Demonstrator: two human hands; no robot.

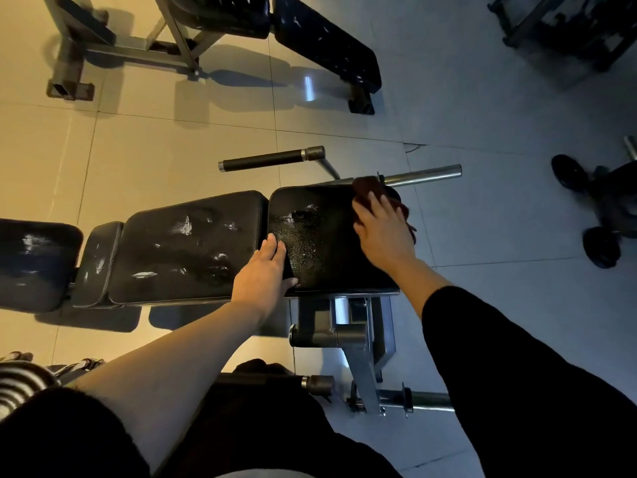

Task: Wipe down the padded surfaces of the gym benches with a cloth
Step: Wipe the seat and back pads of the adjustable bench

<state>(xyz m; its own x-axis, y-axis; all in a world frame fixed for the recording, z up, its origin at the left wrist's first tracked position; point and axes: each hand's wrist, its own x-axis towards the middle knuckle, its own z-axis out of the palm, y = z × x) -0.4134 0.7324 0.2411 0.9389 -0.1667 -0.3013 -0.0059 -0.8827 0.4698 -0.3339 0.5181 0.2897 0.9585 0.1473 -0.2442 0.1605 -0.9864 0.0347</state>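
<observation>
A black padded gym bench runs left to right in front of me. Its seat pad (324, 232) is at the right, its long back pad (186, 246) in the middle, and a head pad (34, 263) at the far left. My right hand (382, 232) presses a dark brown cloth (368, 189) flat on the seat pad's far right corner, fingers spread over it. My left hand (265, 274) rests flat with straight fingers on the seat pad's near left edge, by the gap between pads.
A second black bench (327, 46) on a grey frame stands farther back on the tiled floor. Metal bars (424, 174) and a handle (272, 158) stick out behind the seat. The bench's steel leg (358, 357) is below. Dumbbells (599, 215) lie at the right.
</observation>
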